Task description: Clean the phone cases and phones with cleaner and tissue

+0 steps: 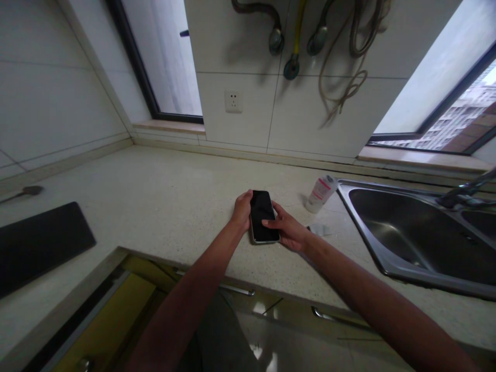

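A black phone (263,213) with a dark screen is held just above the pale stone countertop (163,196), both my hands around it. My left hand (242,209) grips its left edge, fingers curled round the top corner. My right hand (289,230) cups its right side from below, with the thumb resting across the screen. A small scrap of white paper (320,229) lies on the counter just right of my right hand.
A white bottle with a red label (321,194) lies tipped beside the steel sink (411,232) at the right, with a tap (465,194) over it. A black cooktop (39,243) sits at the left. Hoses (294,36) and a wall socket (233,102) hang behind.
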Available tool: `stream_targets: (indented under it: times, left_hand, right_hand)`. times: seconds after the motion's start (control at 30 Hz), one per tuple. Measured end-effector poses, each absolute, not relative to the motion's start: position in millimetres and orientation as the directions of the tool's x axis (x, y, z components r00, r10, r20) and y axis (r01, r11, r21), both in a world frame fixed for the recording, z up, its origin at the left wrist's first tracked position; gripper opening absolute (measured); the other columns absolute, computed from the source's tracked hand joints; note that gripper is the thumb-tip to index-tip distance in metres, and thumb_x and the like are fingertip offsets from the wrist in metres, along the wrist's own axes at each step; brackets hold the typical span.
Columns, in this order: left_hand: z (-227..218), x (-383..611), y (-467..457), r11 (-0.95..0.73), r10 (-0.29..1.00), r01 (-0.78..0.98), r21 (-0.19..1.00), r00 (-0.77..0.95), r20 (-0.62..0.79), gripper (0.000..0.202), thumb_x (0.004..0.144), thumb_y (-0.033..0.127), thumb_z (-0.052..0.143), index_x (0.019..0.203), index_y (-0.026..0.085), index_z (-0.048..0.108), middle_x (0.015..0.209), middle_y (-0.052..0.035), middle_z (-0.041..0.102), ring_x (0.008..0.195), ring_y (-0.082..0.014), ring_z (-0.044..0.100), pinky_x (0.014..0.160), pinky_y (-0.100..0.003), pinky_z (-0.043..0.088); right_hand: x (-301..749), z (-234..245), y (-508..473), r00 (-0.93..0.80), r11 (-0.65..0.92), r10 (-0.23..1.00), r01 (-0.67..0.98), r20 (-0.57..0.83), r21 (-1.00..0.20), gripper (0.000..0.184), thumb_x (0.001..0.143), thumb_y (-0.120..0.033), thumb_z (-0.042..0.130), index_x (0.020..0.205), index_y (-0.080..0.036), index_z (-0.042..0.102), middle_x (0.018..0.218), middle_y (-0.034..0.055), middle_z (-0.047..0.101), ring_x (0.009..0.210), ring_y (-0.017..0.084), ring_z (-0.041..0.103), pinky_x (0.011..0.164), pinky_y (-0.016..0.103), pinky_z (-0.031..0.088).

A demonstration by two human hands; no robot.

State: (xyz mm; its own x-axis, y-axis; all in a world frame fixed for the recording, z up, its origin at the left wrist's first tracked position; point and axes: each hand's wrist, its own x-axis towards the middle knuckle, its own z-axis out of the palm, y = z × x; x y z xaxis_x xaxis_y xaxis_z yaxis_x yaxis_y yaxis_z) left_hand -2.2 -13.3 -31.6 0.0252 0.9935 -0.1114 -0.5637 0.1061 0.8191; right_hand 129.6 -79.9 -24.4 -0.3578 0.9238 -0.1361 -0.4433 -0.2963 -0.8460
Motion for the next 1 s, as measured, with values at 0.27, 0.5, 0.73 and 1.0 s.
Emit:
stream_targets:
  times: [0.27, 0.5, 0.73, 1.0]
  left_hand:
    - [-32.5, -5.1, -14.7, 0.018, 1.0, -0.544, 0.839, 0.014, -0.012, 0.036, 0.069, 0.047, 0.075, 0.079, 0.015, 0.062, 0.068, -0.0003, 0.061, 0.061, -0.0127, 0.054, 0.064, -0.026, 0.046]
    - [-32.0, -6.9, -11.7, -0.059, 0.997, -0.526, 0.848, -0.069, 0.026, 0.026, 0.072, 0.037, 0.07, 0.086, 0.016, 0.066, 0.071, 0.0005, 0.064, 0.064, -0.0142, 0.058, 0.066, -0.028, 0.048]
    - [-28.0, -4.2, -9.4, 0.234, 0.972, -0.636, 0.736, 0.167, -0.166, 0.035, 0.076, 0.047, 0.069, 0.084, 0.013, 0.063, 0.073, -0.0088, 0.067, 0.073, -0.0238, 0.067, 0.075, -0.039, 0.054]
    - [-42.0, -8.6, -5.5, 0.218, 0.975, -0.57, 0.792, 0.151, -0.16, 0.02, 0.069, 0.012, 0.073, 0.086, 0.011, 0.064, 0.077, -0.0084, 0.07, 0.07, -0.0216, 0.068, 0.082, -0.043, 0.053]
  right_hand:
    - [133.7, -19.7, -84.7, -0.421, -0.346, 0.883, -0.284, -0.208, -0.894, 0.082, 0.061, -0.016, 0.088, 0.13, -0.031, 0.045, 0.112, 0.0056, 0.067, 0.084, 0.024, 0.073, 0.061, 0.044, 0.066]
    - [128.6, -26.9, -83.9, -0.349, -0.312, 0.911, -0.234, -0.22, -0.921, 0.05, 0.065, -0.02, 0.086, 0.106, -0.02, 0.057, 0.095, 0.0053, 0.071, 0.073, 0.02, 0.071, 0.049, 0.031, 0.063]
    - [123.7, -28.9, -82.3, -0.232, -0.182, 0.965, -0.26, -0.122, -0.948, 0.043, 0.064, -0.019, 0.085, 0.099, -0.017, 0.06, 0.09, 0.0067, 0.071, 0.063, 0.017, 0.068, 0.044, 0.027, 0.06]
    - [128.3, -28.1, -75.9, -0.228, -0.22, 0.962, -0.333, -0.148, -0.917, 0.042, 0.066, -0.022, 0.086, 0.1, -0.017, 0.061, 0.094, 0.0058, 0.071, 0.072, 0.016, 0.07, 0.058, 0.028, 0.063]
